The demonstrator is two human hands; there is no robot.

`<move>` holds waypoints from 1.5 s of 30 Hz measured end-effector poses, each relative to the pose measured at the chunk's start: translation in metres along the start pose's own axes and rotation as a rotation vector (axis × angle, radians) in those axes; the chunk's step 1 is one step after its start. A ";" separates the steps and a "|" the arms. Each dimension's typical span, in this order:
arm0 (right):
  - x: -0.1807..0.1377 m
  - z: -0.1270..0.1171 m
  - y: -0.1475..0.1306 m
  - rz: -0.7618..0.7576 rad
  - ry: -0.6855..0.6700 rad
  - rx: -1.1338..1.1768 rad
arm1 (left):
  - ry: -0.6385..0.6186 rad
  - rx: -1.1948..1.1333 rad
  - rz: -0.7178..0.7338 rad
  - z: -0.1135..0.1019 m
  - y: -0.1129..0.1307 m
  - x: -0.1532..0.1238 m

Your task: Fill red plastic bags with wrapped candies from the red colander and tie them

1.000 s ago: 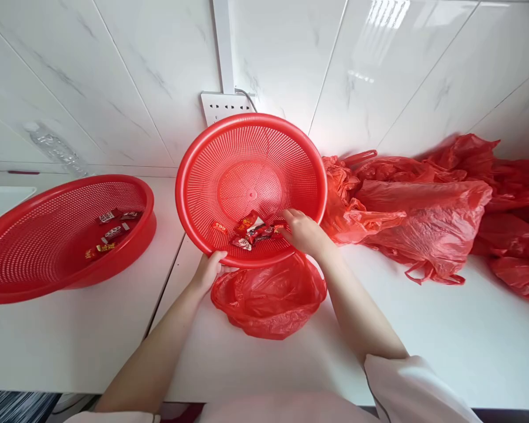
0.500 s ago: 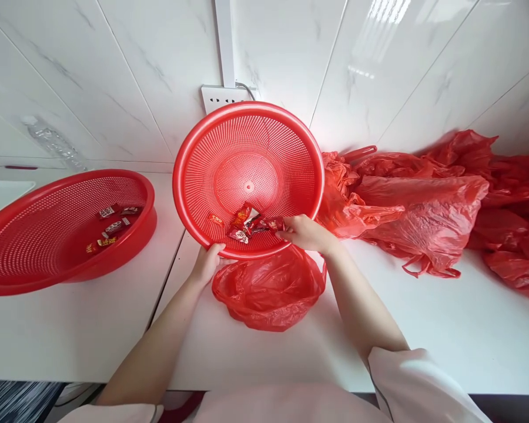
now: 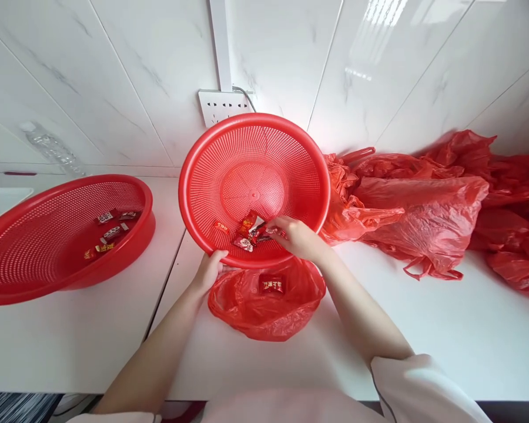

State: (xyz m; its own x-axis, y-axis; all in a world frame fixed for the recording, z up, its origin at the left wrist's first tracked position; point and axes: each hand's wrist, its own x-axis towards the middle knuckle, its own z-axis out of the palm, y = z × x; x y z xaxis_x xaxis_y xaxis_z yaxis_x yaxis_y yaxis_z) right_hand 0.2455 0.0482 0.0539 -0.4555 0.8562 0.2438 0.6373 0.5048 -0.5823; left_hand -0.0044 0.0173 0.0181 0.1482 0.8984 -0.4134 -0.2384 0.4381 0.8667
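Observation:
A red perforated plastic basket point(image 3: 253, 138) is tilted toward me above the table. My left hand point(image 3: 208, 271) grips its lower left rim, thumb on top and fingers underneath. Several small wrapped candies point(image 3: 243, 243) lie in the low side of the basket. My right hand point(image 3: 297, 238) reaches in over the right rim, its fingers curled on a wrapped candy among them. Below the basket an open red plastic bag point(image 3: 255, 320) rests on the table, with a dark red candy packet point(image 3: 272, 284) inside.
On the left, a second red basket point(image 3: 30, 220) leans at a slant with several wrapped candies in it. Filled red plastic bags point(image 3: 423, 205) are heaped along the right. A clear bottle point(image 3: 55, 147) and a power strip point(image 3: 224, 106) are by the tiled wall.
My right hand has moved inward onto the candies. A dark red packet now shows inside the bag. The basket sits slightly lower and farther right in view, my left hand still on its rim.

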 end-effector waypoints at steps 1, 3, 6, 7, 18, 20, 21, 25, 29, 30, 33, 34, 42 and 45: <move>0.003 0.008 0.002 -0.008 0.044 -0.022 | -0.004 0.002 -0.006 0.001 -0.001 -0.001; 0.009 0.024 0.006 0.035 0.132 -0.022 | -0.008 0.009 -0.001 0.003 -0.004 -0.001; 0.016 0.043 0.013 0.207 0.265 0.136 | -0.044 -0.003 0.023 0.005 -0.012 0.001; 0.018 0.048 0.015 0.268 0.306 0.211 | -0.067 -0.018 0.022 0.006 -0.015 0.002; 0.017 0.059 0.021 0.415 0.289 0.347 | -0.152 -0.069 -0.024 0.006 -0.023 0.004; 0.018 0.054 0.024 0.394 0.313 0.476 | -0.147 -0.074 -0.014 0.006 -0.020 0.002; 0.018 0.050 0.026 0.378 0.312 0.569 | -0.139 -0.079 -0.010 0.007 -0.019 0.001; 0.019 0.033 0.030 0.347 0.300 0.909 | -0.089 -0.116 -0.031 0.008 -0.012 -0.001; 0.020 0.024 0.024 0.318 0.347 1.070 | -0.080 -0.151 -0.064 0.008 -0.010 -0.001; 0.021 0.024 0.023 0.321 0.394 1.120 | -0.084 -0.158 -0.067 0.007 -0.010 0.000; 0.023 0.023 0.020 0.401 0.558 1.372 | -0.079 -0.163 -0.066 0.006 -0.011 0.001; 0.023 0.022 0.020 0.440 0.582 1.466 | -0.071 -0.161 -0.066 0.006 -0.011 0.001; 0.024 0.020 0.019 0.495 0.523 1.734 | -0.057 -0.164 -0.076 0.010 -0.006 -0.002; 0.025 0.023 0.018 0.548 0.543 1.684 | -0.045 -0.156 -0.091 0.010 -0.005 -0.003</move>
State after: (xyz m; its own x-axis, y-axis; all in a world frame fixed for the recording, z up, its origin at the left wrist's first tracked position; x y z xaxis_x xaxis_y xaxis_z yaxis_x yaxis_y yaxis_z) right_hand 0.2316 0.0761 0.0316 0.0049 0.9750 -0.2223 -0.7447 -0.1448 -0.6515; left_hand 0.0058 0.0123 0.0175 0.2182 0.8543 -0.4717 -0.3675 0.5197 0.7712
